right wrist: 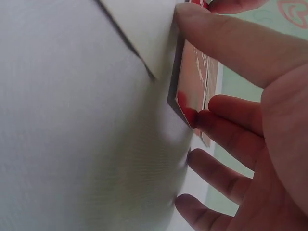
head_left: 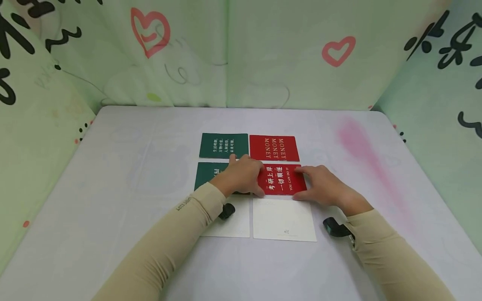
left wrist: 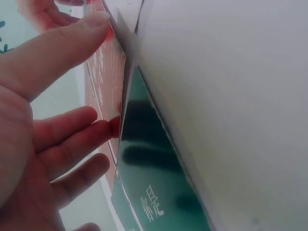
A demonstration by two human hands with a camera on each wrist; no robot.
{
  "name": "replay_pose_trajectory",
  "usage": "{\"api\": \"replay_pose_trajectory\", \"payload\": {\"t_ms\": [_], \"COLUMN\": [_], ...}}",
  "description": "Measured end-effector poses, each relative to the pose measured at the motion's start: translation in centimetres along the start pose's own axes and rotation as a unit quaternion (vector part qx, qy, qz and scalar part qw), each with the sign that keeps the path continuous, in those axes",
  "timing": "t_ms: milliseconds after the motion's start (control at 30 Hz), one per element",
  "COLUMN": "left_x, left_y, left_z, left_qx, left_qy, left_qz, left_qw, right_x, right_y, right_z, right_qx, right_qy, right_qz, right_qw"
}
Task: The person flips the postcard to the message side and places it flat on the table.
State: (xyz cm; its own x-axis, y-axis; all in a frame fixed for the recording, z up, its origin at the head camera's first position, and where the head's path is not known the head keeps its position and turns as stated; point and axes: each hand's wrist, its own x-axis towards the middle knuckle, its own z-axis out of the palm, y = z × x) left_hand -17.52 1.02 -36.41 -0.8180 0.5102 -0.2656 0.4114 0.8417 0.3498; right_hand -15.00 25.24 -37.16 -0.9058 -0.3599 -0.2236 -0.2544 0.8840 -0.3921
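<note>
1. Lettered red card (head_left: 280, 179) between the hands, middle row, right column;
2. left hand (head_left: 241, 174) and right hand (head_left: 326, 186): fingers gripping its opposite ends;
3. MONEY card (head_left: 274, 148) beyond; white card (head_left: 284, 219) nearer; worktop (head_left: 113, 188) beneath.

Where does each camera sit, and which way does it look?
Head: on the head, facing forward and down at the table; left hand, right hand and sleeves show.
Left wrist: worn there, facing its hand and the red card; right hand peeks in.
Right wrist: worn there, facing its hand and that card; left hand peeks in.
Wrist views share the red card.
</note>
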Motion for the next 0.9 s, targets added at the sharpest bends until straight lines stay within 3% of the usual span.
{"api": "replay_pose_trajectory", "payload": {"t_ms": [433,733,900], "left_x": [0.00,-0.02,0.05], "left_y": [-0.01,0.10,0.07], "left_z": [-0.01,0.12,-0.11], "left_qx": [-0.002,0.015,0.003], "left_qy": [0.004,0.014,0.004], "left_qz": [0.002,0.008,0.006], "left_qw": [1.0000,0.9998,1.0000], "right_x": [0.02,-0.05,0.05], "right_y": [-0.29,-0.24,0.03], "right_z": [-0.08,-0.22,-0.11], "right_qx": [-0.037,-0.043,-0.035], "right_qy": [0.011,0.012,0.006], "right_qz": [-0.002,0.012,0.016], "right_qw": [0.9993,0.9990,0.9992]}}
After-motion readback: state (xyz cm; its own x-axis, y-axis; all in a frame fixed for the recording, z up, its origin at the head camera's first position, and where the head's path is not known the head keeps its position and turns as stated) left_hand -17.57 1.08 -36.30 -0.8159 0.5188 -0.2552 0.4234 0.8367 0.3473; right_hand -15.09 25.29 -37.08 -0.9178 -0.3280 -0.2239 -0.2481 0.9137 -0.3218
